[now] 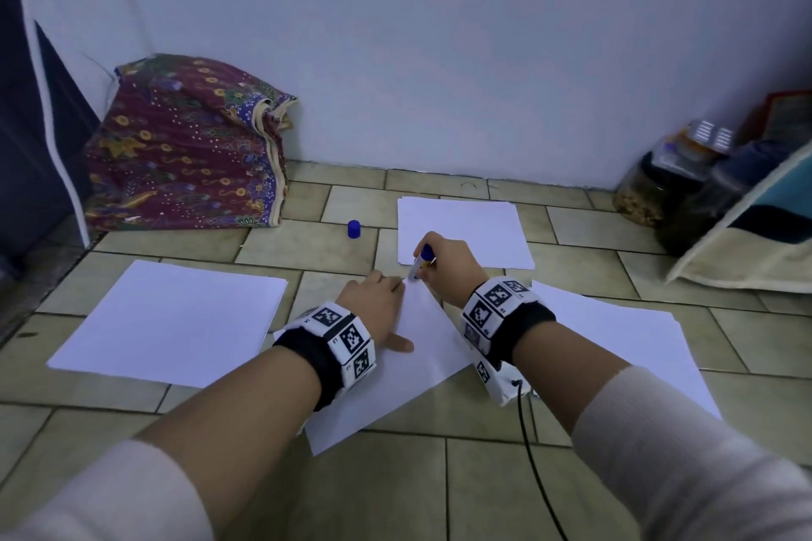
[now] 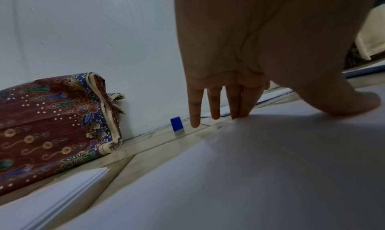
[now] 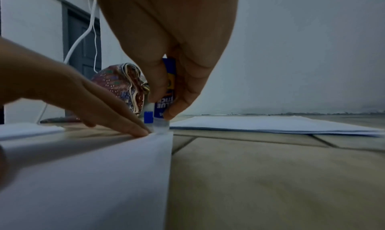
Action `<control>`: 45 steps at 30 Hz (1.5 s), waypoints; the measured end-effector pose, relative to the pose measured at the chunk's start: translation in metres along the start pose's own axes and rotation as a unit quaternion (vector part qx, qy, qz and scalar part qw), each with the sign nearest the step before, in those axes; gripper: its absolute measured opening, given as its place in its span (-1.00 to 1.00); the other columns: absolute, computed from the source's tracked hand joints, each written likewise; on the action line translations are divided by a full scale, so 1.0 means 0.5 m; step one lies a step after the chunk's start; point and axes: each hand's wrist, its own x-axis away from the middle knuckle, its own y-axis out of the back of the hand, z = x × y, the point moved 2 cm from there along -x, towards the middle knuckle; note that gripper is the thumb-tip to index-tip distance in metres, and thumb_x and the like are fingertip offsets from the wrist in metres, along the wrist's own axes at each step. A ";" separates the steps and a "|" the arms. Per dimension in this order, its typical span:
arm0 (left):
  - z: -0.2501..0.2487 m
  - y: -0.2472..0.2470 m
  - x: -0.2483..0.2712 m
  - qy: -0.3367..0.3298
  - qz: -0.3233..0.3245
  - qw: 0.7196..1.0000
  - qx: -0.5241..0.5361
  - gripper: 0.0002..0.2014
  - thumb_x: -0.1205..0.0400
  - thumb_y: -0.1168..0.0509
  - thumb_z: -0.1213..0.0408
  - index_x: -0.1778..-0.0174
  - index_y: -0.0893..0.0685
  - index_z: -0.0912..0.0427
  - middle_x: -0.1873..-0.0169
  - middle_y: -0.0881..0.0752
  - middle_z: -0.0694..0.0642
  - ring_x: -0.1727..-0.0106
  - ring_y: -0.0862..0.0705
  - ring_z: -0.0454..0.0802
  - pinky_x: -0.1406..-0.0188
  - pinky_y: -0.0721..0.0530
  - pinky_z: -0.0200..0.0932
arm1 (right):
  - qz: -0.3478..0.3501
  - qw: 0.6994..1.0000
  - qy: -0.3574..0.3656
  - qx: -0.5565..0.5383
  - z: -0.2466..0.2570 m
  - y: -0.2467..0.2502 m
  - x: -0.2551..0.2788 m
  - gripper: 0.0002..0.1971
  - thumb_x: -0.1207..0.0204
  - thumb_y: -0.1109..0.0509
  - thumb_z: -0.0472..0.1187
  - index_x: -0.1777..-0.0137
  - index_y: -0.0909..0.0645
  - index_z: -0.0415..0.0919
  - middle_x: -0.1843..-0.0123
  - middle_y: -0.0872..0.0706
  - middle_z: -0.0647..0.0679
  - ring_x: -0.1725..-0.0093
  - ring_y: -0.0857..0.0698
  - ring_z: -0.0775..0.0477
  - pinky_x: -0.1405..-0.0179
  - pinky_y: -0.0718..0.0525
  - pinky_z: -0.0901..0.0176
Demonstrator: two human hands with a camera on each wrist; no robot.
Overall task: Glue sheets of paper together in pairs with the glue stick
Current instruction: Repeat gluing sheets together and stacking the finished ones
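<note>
A white sheet (image 1: 408, 369) lies askew on the tiled floor in front of me. My left hand (image 1: 378, 303) presses flat on it with straight fingers (image 2: 233, 101) near its far corner. My right hand (image 1: 444, 264) grips a blue glue stick (image 1: 421, 261) upright, its tip (image 3: 161, 126) down on that corner of the sheet (image 3: 104, 176). The stick's blue cap (image 1: 354, 228) stands alone on the floor beyond my left hand, and is also seen as a blue cap (image 2: 177, 124) in the left wrist view.
Paper stacks lie on the floor: one stack (image 1: 171, 321) at left, another (image 1: 461, 233) ahead, a third (image 1: 615, 343) at right. A patterned folded cloth (image 1: 184, 145) sits by the wall. Jars (image 1: 650, 189) and a cushion (image 1: 747, 242) crowd the right. A black cable (image 1: 531, 461) trails from my right wrist.
</note>
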 end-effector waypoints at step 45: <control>-0.003 -0.007 0.046 -0.080 0.025 0.995 -0.056 -0.10 -0.52 -0.29 -0.30 -0.67 -0.13 0.07 -0.57 -0.18 0.11 -0.56 -0.22 0.08 -0.43 -0.44 0.05 | -0.003 0.988 -0.058 -0.140 -0.096 0.121 0.145 -0.84 -0.46 -0.49 -0.36 0.03 -0.57 -0.25 0.26 -0.72 -0.07 0.38 -0.74 0.08 0.35 -0.69 0.42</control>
